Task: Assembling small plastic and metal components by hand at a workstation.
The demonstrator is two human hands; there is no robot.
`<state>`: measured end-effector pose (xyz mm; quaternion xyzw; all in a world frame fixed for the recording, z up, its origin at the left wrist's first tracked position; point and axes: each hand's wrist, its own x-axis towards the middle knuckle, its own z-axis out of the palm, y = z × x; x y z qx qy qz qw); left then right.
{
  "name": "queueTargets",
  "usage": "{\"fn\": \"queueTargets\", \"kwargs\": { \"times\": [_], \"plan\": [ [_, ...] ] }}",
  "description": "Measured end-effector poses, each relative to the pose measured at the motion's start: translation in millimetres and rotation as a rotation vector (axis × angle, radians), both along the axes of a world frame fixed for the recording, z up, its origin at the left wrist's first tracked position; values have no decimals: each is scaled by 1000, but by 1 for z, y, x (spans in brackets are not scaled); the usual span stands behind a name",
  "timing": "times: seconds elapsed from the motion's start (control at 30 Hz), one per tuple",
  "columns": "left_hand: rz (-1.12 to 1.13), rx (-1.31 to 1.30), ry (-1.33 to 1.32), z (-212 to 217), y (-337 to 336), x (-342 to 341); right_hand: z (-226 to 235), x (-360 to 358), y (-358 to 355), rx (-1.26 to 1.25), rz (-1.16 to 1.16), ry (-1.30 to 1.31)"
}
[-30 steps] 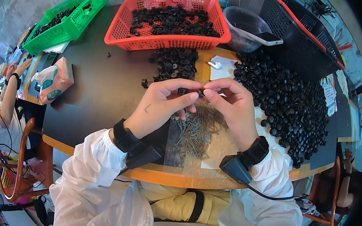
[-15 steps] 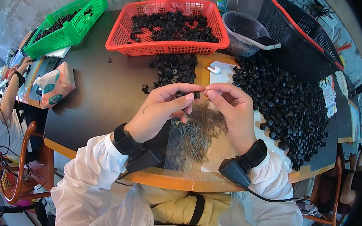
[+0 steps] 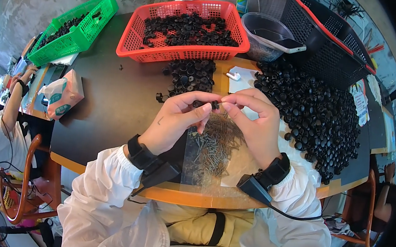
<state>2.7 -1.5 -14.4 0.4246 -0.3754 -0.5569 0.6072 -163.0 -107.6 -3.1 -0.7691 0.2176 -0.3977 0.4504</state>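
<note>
Hands are being held close together above the table's near edge. A small black cap (image 3: 208, 105) is being pinched between the fingertips of the left hand (image 3: 176, 123) and right hand (image 3: 253, 124), both curled nearly closed. Screws (image 3: 215, 147) are being kept directly beneath in a clear bag, within easy reach; loose black caps (image 3: 315, 114) are being piled at right.

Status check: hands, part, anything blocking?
Left hand and right hand both pinch one small black cap between fingertips, above the screw pile. Loose black caps heaped right. Nothing blocking the grip.
</note>
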Motion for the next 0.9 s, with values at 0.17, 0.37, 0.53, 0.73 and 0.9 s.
{"fn": "queueTargets", "kwargs": {
  "times": [0.17, 0.37, 0.53, 0.73, 0.9],
  "plan": [
    [7, -25, -90, -1, 0, -1, -3, -1, -2, -68, 19, -14],
    [11, -39, -87, 2, -2, -6, -4, -1, -3, -144, 62, -14],
    [17, -44, -44, 1, -1, -5, -6, 3, 3, 78, 162, -88],
    [0, -39, -139, 7, -1, -8, -8, 3, 6, 322, 207, -138],
    [-26, -53, -143, 7, -1, -8, -11, 3, 1, -93, 162, -55]
  ]
}}
